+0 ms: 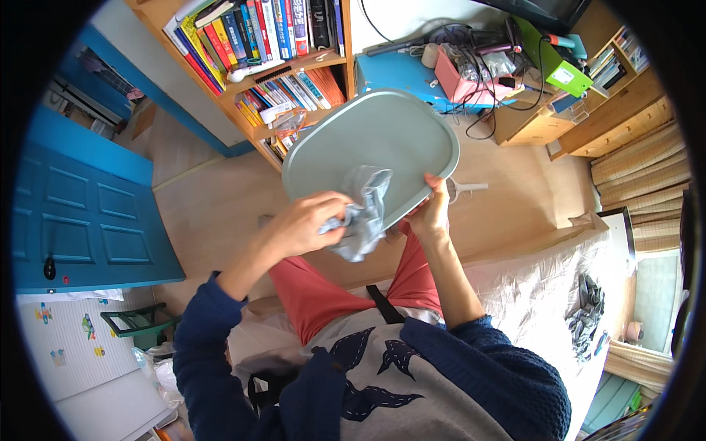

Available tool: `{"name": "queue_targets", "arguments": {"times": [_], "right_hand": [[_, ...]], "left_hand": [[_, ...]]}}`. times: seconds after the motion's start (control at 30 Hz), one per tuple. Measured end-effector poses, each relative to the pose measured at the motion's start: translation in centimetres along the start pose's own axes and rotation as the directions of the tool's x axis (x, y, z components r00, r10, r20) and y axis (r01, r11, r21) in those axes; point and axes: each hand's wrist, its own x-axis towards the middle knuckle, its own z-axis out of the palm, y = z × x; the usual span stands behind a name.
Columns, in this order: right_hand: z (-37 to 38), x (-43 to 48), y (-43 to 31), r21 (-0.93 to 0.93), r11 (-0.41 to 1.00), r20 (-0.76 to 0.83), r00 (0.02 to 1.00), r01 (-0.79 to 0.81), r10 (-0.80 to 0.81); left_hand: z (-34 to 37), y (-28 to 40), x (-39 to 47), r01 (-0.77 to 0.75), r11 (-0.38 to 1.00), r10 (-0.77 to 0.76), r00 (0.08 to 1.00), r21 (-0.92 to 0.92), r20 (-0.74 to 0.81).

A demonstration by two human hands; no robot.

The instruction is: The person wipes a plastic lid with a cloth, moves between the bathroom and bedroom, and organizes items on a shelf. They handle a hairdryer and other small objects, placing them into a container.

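A grey-green, rounded plastic lid or shallow tray is tilted up before me, above my knees. My right hand grips its near right edge, with the thumb on the upper face and the fingers largely hidden beneath. Bunched in my left hand is a crumpled light blue-grey cloth. The cloth lies over the near left edge of the plastic piece, and part of it hangs below the rim. Slight blur softens the cloth and my left fingers.
A wooden bookshelf stands beyond the plastic piece. Cables tangle around a pink box on a blue surface. A white racket-shaped object lies on the floor. The bed is at right; a blue door stands left.
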Motion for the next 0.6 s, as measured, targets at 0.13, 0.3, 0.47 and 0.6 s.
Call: {"name": "queue_targets", "arguments": {"times": [0.13, 0.3, 0.47, 0.6], "right_hand": [[0.5, -0.5, 1.3, -0.001, 0.996, 0.103, 0.991, 0.089, -0.088], [-0.4, -1.4, 0.4, 0.102, 0.995, 0.236, 0.971, 0.006, -0.030], [-0.9, -0.9, -0.3, 0.112, 0.989, 0.206, 0.972, 0.092, -0.113], [-0.7, -1.0, -0.1, 0.095, 0.990, 0.245, 0.962, 0.103, -0.123]], "left_hand": [[2.1, 0.0, 6.2, -0.007, 0.984, 0.043, 0.980, 0.180, -0.196], [1.4, -0.8, 5.7, 0.121, 0.878, 0.121, 0.879, 0.463, -0.461], [3.4, -2.9, -2.7, 0.285, 0.557, -0.803, 0.425, -0.780, -0.418], [9.2, -2.3, -5.1, 0.156, -0.105, -0.750, 0.636, -0.982, 0.181]]}}
